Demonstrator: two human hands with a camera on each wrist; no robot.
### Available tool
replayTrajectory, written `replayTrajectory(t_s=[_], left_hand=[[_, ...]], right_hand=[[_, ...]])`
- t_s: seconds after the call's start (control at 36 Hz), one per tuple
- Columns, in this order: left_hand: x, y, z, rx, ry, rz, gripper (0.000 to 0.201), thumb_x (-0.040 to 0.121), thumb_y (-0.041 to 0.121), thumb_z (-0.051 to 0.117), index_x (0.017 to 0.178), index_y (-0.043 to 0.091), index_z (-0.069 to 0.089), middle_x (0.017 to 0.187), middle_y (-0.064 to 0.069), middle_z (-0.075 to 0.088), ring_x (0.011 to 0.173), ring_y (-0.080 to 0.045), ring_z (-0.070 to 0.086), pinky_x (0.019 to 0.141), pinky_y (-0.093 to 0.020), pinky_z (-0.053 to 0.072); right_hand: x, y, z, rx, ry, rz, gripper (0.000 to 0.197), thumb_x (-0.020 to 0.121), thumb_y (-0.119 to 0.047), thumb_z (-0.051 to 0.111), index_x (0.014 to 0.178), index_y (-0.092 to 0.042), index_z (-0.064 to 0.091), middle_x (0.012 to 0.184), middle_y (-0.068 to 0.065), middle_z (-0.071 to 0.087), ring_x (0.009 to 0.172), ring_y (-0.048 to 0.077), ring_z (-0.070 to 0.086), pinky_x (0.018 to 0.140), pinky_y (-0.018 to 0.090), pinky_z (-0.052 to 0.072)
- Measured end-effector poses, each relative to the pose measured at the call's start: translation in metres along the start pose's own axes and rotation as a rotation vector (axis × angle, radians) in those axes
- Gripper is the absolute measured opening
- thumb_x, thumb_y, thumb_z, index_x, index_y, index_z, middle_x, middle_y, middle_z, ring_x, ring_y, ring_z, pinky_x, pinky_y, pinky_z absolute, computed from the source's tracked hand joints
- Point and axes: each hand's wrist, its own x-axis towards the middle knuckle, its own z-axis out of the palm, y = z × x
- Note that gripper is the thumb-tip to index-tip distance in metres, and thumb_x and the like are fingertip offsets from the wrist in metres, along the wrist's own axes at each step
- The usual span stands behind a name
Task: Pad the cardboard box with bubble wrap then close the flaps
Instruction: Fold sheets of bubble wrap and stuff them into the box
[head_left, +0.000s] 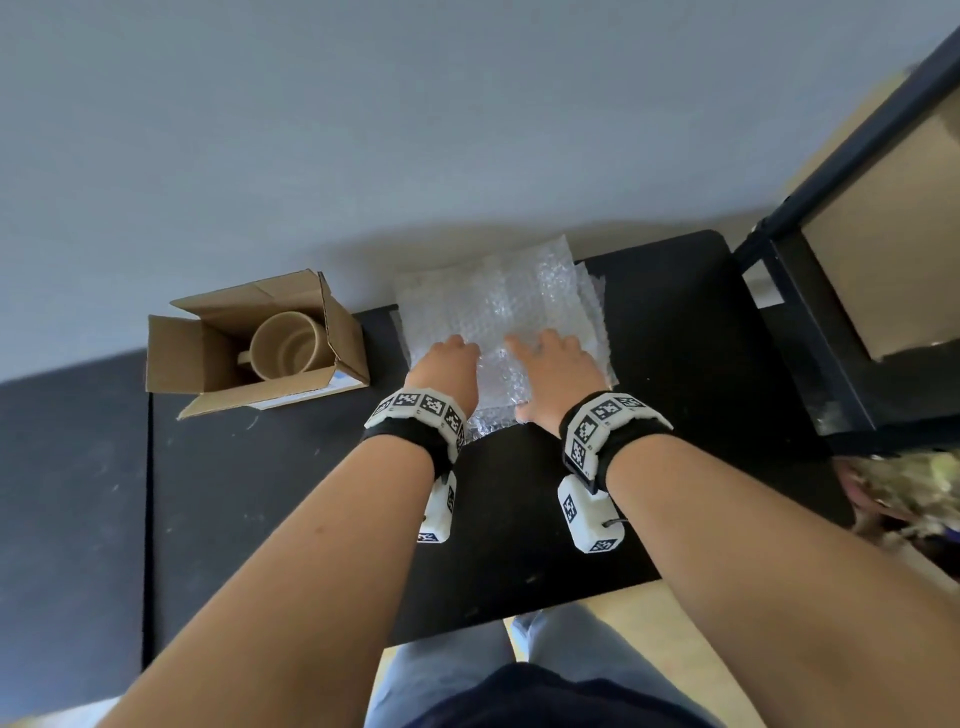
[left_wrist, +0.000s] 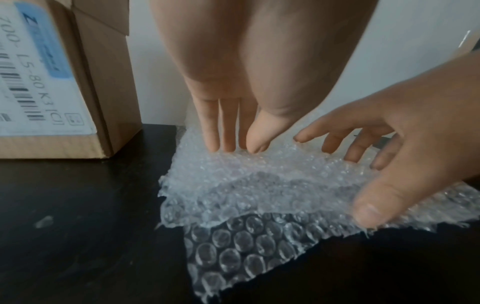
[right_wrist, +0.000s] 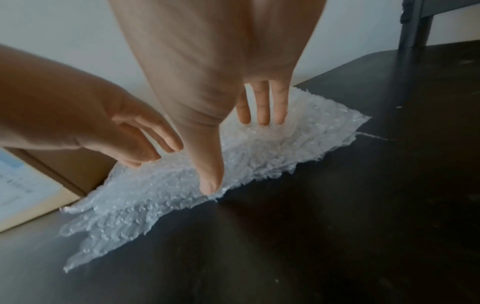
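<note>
An open cardboard box (head_left: 228, 364) stands at the table's back left with its flaps up; a beige mug (head_left: 285, 345) lies inside. To its right lies a stack of clear bubble wrap sheets (head_left: 498, 301) (left_wrist: 246, 195) (right_wrist: 259, 156). Both hands are on the stack. My left hand (head_left: 449, 364) (left_wrist: 231, 142) touches the top sheet near its left edge with straight fingers. My right hand (head_left: 550, 364) (right_wrist: 223, 148) lies spread on the wrap, fingers flat and thumb (left_wrist: 371, 209) pressing the near edge. Neither hand grips anything.
The black table (head_left: 675, 338) stands against a pale wall. A dark metal frame (head_left: 810, 249) rises at the table's right corner. A white label (left_wrist: 39, 82) covers the box's near side. My legs stand at the near edge.
</note>
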Motion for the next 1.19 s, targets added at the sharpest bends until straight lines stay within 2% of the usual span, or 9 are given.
replayTrajectory(t_s=[0.14,0.31,0.5,0.67,0.78,0.89,0.94,1.08,1.19], left_hand=[[-0.002,-0.002,0.0,-0.015,0.082,-0.008,0.052,0.083,-0.006,0.049,0.132,0.014,0.049,0.13,-0.005,0.048,0.118,-0.026,0.05,0.093,-0.042,0.05],[-0.009,-0.003,-0.012,0.01,0.298,-0.004,0.054,0.085,-0.004,0.044,0.137,0.013,0.044,0.135,-0.006,0.048,0.123,-0.026,0.045,0.1,-0.036,0.039],[-0.02,0.002,-0.045,-0.102,0.544,-0.099,0.059,0.09,-0.001,0.038,0.146,0.013,0.031,0.14,-0.008,0.045,0.128,-0.028,0.041,0.106,-0.037,0.032],[-0.036,0.018,-0.074,-0.31,0.662,-0.19,0.046,0.105,0.03,0.024,0.146,0.012,0.029,0.142,-0.01,0.044,0.13,-0.029,0.04,0.106,-0.041,0.034],[-0.045,0.025,-0.086,-0.39,0.631,-0.252,0.052,0.097,0.008,0.035,0.148,0.012,0.024,0.145,-0.01,0.039,0.133,-0.029,0.035,0.108,-0.04,0.033],[-0.048,0.032,-0.098,-0.517,0.546,-0.291,0.061,0.09,-0.002,0.038,0.148,0.01,0.024,0.147,-0.013,0.036,0.135,-0.03,0.034,0.111,-0.038,0.031],[-0.046,0.035,-0.103,-0.609,0.491,-0.308,0.06,0.09,-0.004,0.035,0.148,0.01,0.025,0.147,-0.012,0.038,0.134,-0.029,0.038,0.11,-0.039,0.034],[-0.049,0.048,-0.114,-0.72,0.462,-0.28,0.055,0.096,0.0,0.036,0.149,0.005,0.024,0.145,-0.018,0.042,0.13,-0.034,0.045,0.107,-0.038,0.038],[-0.047,0.053,-0.119,-0.804,0.481,-0.258,0.054,0.096,0.0,0.037,0.148,0.004,0.025,0.112,-0.01,0.059,0.098,-0.024,0.06,0.083,-0.027,0.047]], right_hand=[[0.001,-0.003,-0.004,0.048,0.024,-0.004,0.066,0.092,-0.023,0.055,0.147,-0.043,0.023,0.128,0.011,0.044,0.114,0.03,0.048,0.088,0.038,0.048],[0.0,0.0,-0.019,0.141,-0.025,0.001,0.034,0.096,-0.009,0.041,0.118,-0.027,0.059,0.117,0.008,0.047,0.099,0.026,0.056,0.083,0.037,0.052],[-0.006,0.008,-0.059,0.416,0.063,0.073,0.032,0.095,0.0,0.038,0.117,-0.008,0.06,0.113,0.012,0.063,0.1,0.028,0.062,0.086,0.033,0.049],[-0.017,0.026,-0.093,0.59,0.257,0.109,0.026,0.095,-0.003,0.039,0.112,-0.001,0.058,0.109,0.015,0.062,0.102,0.031,0.058,0.075,0.031,0.038],[-0.021,0.035,-0.117,0.679,0.348,0.196,0.02,0.097,-0.013,0.038,0.1,-0.005,0.057,0.089,0.012,0.055,0.081,0.031,0.051,0.069,0.031,0.034],[-0.026,0.043,-0.139,0.867,0.394,0.208,0.031,0.093,-0.009,0.036,0.104,-0.002,0.065,0.102,0.017,0.066,0.092,0.031,0.062,0.077,0.035,0.048],[-0.03,0.044,-0.149,0.921,0.392,0.181,0.03,0.092,-0.005,0.036,0.085,-0.004,0.065,0.095,0.014,0.066,0.086,0.026,0.062,0.08,0.034,0.05],[-0.043,0.049,-0.168,1.208,0.397,0.202,0.029,0.085,0.003,0.035,0.081,-0.002,0.063,0.063,0.007,0.059,0.051,0.016,0.054,0.042,0.015,0.044],[-0.05,0.053,-0.175,1.398,0.361,0.225,0.031,0.083,0.008,0.034,0.071,-0.003,0.06,0.06,0.01,0.056,0.05,0.02,0.053,0.039,0.018,0.043]])
